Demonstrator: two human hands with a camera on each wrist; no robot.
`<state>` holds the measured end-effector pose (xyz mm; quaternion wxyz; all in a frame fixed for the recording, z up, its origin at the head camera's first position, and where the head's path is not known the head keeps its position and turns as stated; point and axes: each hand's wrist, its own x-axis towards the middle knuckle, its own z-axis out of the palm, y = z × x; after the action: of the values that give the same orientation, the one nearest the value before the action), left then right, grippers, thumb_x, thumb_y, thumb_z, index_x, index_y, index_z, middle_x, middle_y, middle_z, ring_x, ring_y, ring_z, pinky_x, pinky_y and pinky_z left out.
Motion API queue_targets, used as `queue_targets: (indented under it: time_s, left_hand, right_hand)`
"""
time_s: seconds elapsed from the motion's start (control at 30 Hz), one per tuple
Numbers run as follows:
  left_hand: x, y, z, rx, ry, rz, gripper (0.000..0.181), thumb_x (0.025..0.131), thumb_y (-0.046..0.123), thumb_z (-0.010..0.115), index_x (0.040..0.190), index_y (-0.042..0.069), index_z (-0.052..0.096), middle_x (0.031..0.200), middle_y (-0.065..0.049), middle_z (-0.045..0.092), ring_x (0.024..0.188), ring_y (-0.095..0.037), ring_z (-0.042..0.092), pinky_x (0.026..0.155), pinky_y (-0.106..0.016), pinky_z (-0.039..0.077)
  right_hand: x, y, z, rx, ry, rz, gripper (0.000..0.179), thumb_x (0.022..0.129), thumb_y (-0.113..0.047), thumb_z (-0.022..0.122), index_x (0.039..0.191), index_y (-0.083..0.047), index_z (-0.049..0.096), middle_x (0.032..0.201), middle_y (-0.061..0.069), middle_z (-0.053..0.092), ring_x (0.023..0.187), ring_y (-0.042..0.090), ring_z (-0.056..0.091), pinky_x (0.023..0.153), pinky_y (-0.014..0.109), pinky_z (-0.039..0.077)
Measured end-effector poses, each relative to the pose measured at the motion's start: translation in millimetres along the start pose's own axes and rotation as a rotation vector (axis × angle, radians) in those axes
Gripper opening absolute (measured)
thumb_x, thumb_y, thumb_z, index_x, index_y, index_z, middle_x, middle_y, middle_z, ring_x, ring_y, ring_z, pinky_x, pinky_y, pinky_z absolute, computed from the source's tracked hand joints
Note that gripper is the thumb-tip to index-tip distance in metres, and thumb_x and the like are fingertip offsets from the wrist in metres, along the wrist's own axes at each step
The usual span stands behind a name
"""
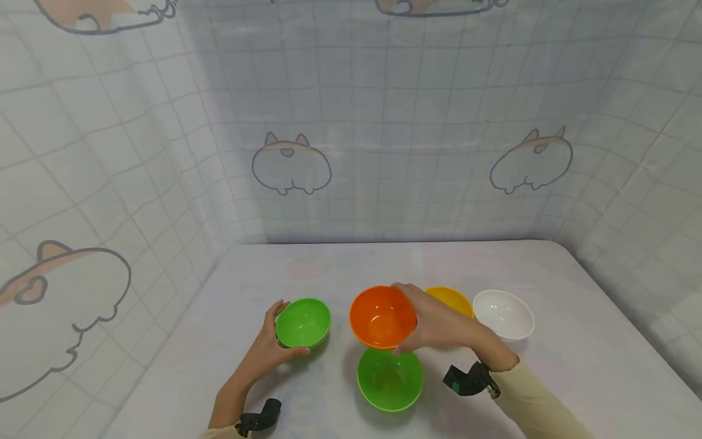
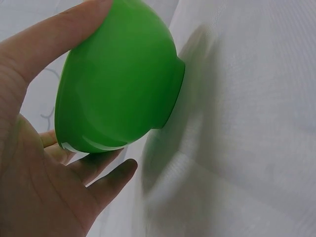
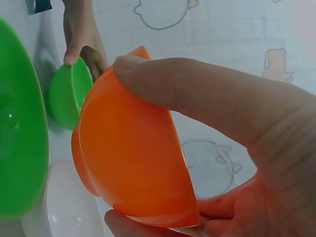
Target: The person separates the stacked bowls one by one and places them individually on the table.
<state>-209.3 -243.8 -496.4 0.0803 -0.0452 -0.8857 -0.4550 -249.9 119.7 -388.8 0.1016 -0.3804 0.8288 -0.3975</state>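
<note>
My left hand (image 1: 267,352) grips a green bowl (image 1: 303,323) by its rim, thumb on the near side and fingers round the far side. In the left wrist view, the bowl's foot hangs just above the tabletop, over its shadow. My right hand (image 1: 439,320) holds an orange bowl (image 1: 382,317) at its right side, thumb near and fingertips at the far rim. Below it, a second green bowl (image 1: 390,384) sits upright on the table; the orange bowl overlaps its far rim. The right wrist view shows the orange bowl's outer wall (image 3: 133,148) under my thumb.
Behind my right hand stands a yellow bowl (image 1: 450,299), partly hidden. A white bowl (image 1: 503,314) is to its right. The pale-clothed table (image 1: 329,268) meets curtains with a grid and animal drawings (image 1: 439,103) at the back and sides.
</note>
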Motion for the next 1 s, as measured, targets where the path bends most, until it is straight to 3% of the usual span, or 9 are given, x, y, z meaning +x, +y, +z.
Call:
queue_targets:
  time_s: [0.37,0.57,0.73,1.0]
  left_hand:
    - [9.7,0.6,-2.5,-0.001,-0.012,-0.016,0.119,0.068,0.034,0.088,0.151,0.008,0.008,0.155,-0.015,0.022,0.139,-0.041,0.025,0.105,-0.063,0.026]
    - [14.7,-0.8,-4.8,-0.003,-0.018,-0.013,0.118,0.068,0.034,0.088,0.151,0.009,0.009,0.155,-0.015,0.022,0.139,-0.040,0.026,0.104,-0.062,0.027]
    - [19.6,-1.3,-5.5,-0.003,-0.025,-0.017,0.118,0.068,0.035,0.088,0.151,0.010,0.009,0.156,-0.015,0.022,0.139,-0.040,0.026,0.104,-0.062,0.028]
    - [26.9,-1.6,-7.2,-0.015,-0.041,-0.031,0.119,0.068,0.036,0.089,0.151,0.012,0.008,0.156,-0.014,0.021,0.140,-0.039,0.023,0.106,-0.063,0.025]
  right_hand:
    - [-32.8,10.3,-13.6,0.011,0.086,0.103,0.102,0.065,-0.028,0.089,0.145,-0.003,0.031,0.136,0.006,0.047,0.120,0.026,0.047,0.088,0.046,0.050]
    - [-48.0,18.3,-15.3,0.031,0.109,0.122,0.097,0.064,-0.022,0.088,0.143,-0.006,0.035,0.131,0.004,0.050,0.116,0.025,0.050,0.085,0.042,0.051]
    - [-65.1,20.0,-18.1,0.002,0.147,0.176,0.100,0.064,-0.027,0.088,0.143,-0.002,0.034,0.133,0.010,0.049,0.115,0.030,0.050,0.080,0.040,0.054]
    - [-81.3,24.1,-19.9,0.029,0.163,0.221,0.089,0.062,-0.022,0.087,0.137,-0.012,0.041,0.127,0.005,0.051,0.111,0.027,0.051,0.079,0.035,0.054]
